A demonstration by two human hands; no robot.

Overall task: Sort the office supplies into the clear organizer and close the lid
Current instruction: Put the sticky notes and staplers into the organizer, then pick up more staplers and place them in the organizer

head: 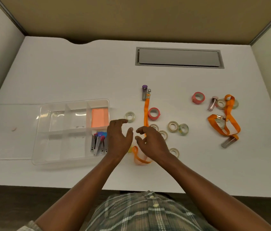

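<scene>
The clear organizer [71, 130] sits at the left with its lid [11, 130] lying open flat beside it. Orange sticky notes [99, 117] fill its far right compartment, and several lead tubes [98, 144] lie in the near right one. My left hand [119, 139] hovers just right of the organizer with its fingers spread and relaxed, holding nothing. My right hand [153, 142] hovers over a long orange lanyard [146, 112], its fingers loosely curled; I see no grip on the strap. The lanyard's lower loop [139, 158] shows beneath both hands. A clear tape roll [130, 116] lies by my left fingertips.
Two pink tape rolls [154, 113] [198, 98], several clear rolls [173, 126] and a purple-capped tube [144, 92] lie scattered right of centre. Farther right, orange lanyards [229, 117] tangle with tubes and rolls. A grey cable hatch [178, 57] is set in the white desk [64, 72].
</scene>
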